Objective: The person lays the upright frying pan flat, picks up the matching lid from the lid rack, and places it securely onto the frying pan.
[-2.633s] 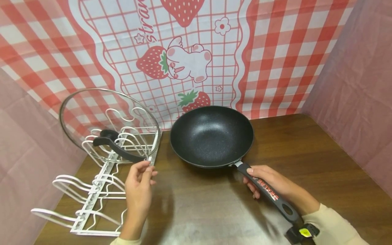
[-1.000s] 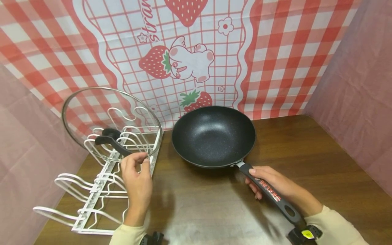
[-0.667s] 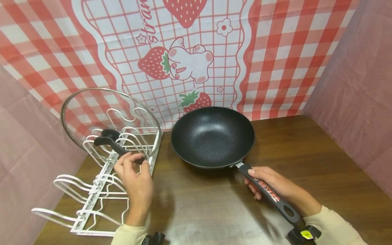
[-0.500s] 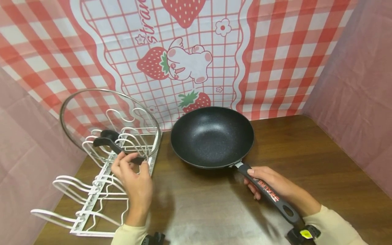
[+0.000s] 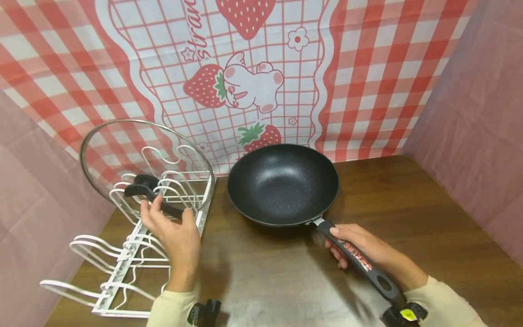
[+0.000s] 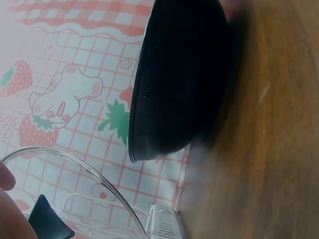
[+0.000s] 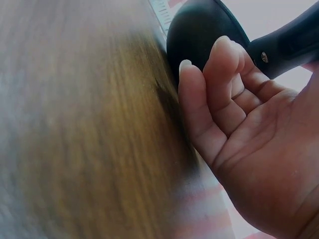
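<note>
Table (image 5: 429, 218): brown, wood-grained, below left hand (image 5: 175, 240) and right hand (image 5: 363, 243); pale glare (image 5: 282, 286) on its top, between the hands.
Patterned cloth (image 5: 380, 81): upright, beyond both hands; red-and-white checks, strawberries (image 5: 246, 16), flowers (image 5: 298, 38), white cartoon animal (image 5: 257, 86).
Pink cloth (image 5: 37, 181): creased, left of left hand.
Second pink cloth (image 5: 478, 136): creased, right of right hand.

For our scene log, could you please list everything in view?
Wooden tabletop: one, brown, foreground
Printed cloth backdrop: one, red and white, behind
Cloth panels: two, pink, left and right
Open wire rack: one, white, tabletop's left
Round glass lid: one, clear, standing in the rack
Curved lid handle: one, black, on the lid
Deep round pan: one, black, centre
Long pan handle: one, dark grey, pan's near side
Fabric sleeves: two, cream, both arms
Wrist devices: two, black, both wrists
Left grip: one, bare, at the lid handle; contact unclear
Right grip: one, bare, holding the pan handle
</note>
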### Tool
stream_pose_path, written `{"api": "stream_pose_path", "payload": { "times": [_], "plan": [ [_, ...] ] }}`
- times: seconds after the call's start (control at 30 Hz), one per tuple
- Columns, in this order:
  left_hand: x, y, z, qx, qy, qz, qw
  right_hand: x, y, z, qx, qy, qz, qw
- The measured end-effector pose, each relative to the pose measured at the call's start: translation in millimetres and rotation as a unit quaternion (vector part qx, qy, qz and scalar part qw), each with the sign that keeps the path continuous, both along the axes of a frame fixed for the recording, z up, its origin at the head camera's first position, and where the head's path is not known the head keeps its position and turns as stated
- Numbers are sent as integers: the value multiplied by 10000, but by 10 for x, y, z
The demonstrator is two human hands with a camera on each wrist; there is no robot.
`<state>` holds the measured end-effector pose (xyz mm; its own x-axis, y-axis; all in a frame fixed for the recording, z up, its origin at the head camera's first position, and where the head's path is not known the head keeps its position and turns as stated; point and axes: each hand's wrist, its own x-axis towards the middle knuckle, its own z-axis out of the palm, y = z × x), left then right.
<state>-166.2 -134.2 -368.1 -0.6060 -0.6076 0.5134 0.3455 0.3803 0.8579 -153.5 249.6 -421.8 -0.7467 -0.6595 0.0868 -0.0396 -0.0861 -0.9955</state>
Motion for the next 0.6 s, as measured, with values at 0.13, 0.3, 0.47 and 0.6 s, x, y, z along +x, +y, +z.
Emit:
{"api": "stream_pose_path", "payload": {
  "times": [0.13, 0.3, 0.47, 0.6],
  "plan": [
    [-47, 13, 23, 158, -220, 76, 9996, -1, 4, -4, 35, 30, -63, 10000],
    [-101, 38, 24, 284, -404, 315, 9983, 0, 3, -6, 9, 28, -13, 10000],
    [-157, 45, 10, 451, -398, 576, 9965, -7, 3, -13, -17, -25, 7, 10000],
    [-197, 35, 16, 716, -360, 721, 9942, -10, -1, -21, -6, 5, 25, 10000]
  ]
}}
